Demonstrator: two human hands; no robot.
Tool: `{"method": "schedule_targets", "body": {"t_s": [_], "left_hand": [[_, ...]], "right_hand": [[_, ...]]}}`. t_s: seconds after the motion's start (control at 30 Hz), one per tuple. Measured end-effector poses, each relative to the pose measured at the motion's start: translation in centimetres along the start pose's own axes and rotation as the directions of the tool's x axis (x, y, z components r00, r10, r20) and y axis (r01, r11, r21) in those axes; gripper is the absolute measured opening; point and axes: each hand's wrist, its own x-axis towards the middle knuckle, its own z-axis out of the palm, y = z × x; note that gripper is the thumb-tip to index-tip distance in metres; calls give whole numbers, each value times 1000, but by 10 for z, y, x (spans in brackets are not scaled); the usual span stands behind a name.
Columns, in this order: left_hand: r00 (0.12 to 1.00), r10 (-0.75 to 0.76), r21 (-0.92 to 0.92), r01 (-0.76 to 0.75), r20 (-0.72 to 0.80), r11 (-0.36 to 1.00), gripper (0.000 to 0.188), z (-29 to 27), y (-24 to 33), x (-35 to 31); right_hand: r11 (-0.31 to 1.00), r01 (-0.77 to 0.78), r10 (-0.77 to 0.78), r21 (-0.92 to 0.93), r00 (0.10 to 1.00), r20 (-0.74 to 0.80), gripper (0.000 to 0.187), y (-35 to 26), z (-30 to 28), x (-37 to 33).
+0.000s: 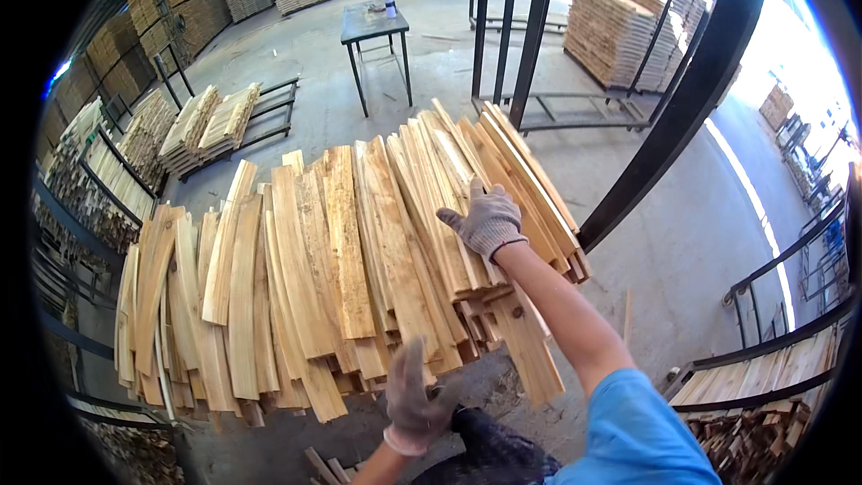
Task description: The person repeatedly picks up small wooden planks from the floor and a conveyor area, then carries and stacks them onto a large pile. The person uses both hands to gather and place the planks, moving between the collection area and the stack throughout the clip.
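A wide pile of thin wooden boards [337,216] lies before me, the boards side by side and overlapping, their ends uneven. On the right part of the pile rests my right hand [491,218], in a grey knit glove, its thumb stretched out to the left and its fingers over the boards. No board is visibly gripped in it. My left hand [417,400], gloved too and smeared by motion, hovers at the near edge of the pile. Its fingers point up, apart from the thumb, with nothing between them. One board [527,350] juts toward me from the near right side.
A black metal post [682,139] rises just right of the pile. Beyond stands a small dark table [375,25] with a cup-like container [390,5] on it. Stacked boards [211,121] sit on a low frame at left. A rack with boards [759,377] is at lower right.
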Motion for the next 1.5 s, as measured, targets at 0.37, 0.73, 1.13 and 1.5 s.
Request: {"method": "schedule_targets", "body": {"t_s": [0.37,0.73,1.13,1.5], "left_hand": [[613,-786,-417,738,83,531,65,-56,-50,-171],[356,-933,-416,843,-46,342,57,-48,-50,-264],[56,-926,-314,932,-373,183,34,-16,-13,-426],[-767,-623,-955,276,-152,-108,70,127,130,-608]], "right_hand": [[743,-40,-22,668,996,84,58,62,48,44],[947,7,43,321,988,-146,38,93,34,123],[423,522,-904,741,295,308,24,-144,-3,-248],[-224,932,-642,286,-362,676,29,-171,241,-432]]}}
